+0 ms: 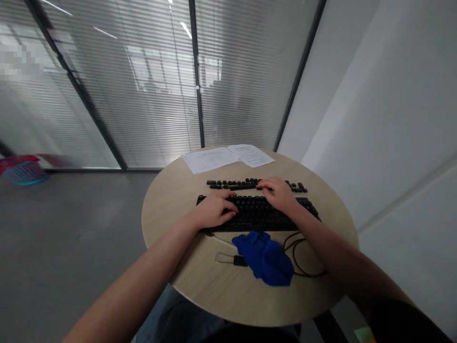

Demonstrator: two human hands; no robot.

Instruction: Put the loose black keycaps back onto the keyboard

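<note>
Bare forearms [150, 269] extended over a round surface [214, 295], with a blue cloth [264, 257] between them on the near side of a black keyboard [257, 214]. A careless brush of the right hand [278, 193] could have scattered the loose keycaps [243, 187] lined up beyond it, and the coiled cable [294, 257] beside the right forearm might have snagged on the arm. The keyboard lay directly under the left hand [216, 209], whose fingers were spread over its left part; the right hand reached across its far edge, fingertips at the keycaps, though whether they pinched one I could not tell.
</note>
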